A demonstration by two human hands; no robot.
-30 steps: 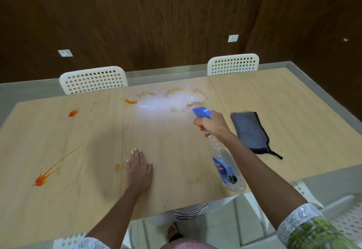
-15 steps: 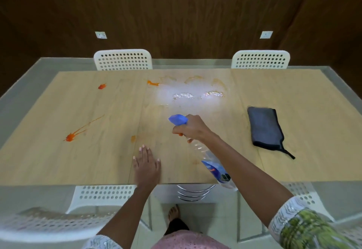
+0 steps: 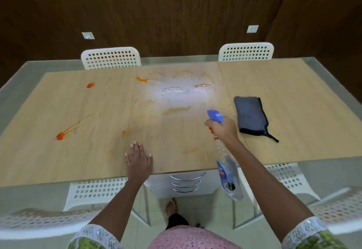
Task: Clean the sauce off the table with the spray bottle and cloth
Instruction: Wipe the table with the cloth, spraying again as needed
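My right hand (image 3: 223, 130) grips the neck and trigger of a clear spray bottle (image 3: 228, 174) with a blue nozzle, held over the wooden table (image 3: 293, 95) and aimed at its middle. My left hand (image 3: 138, 159) rests flat on the table near the front edge. Wet spray and diluted sauce (image 3: 186, 90) glisten at the table's far middle. Orange sauce marks lie at the far left (image 3: 90, 85), at the far middle (image 3: 141, 79) and as a long streak at the left (image 3: 64, 133). A folded grey cloth (image 3: 250, 115) lies on the table just right of my right hand.
Two white perforated chairs stand behind the table, one at the left (image 3: 110, 57) and one at the right (image 3: 245, 51). More white chairs (image 3: 94, 190) stand at the near side by my legs. A dark wood wall rises beyond.
My right hand has drawn the bottle back towards me and to the right after spraying the far middle. My left hand stays flat in place. The camera pulled back.
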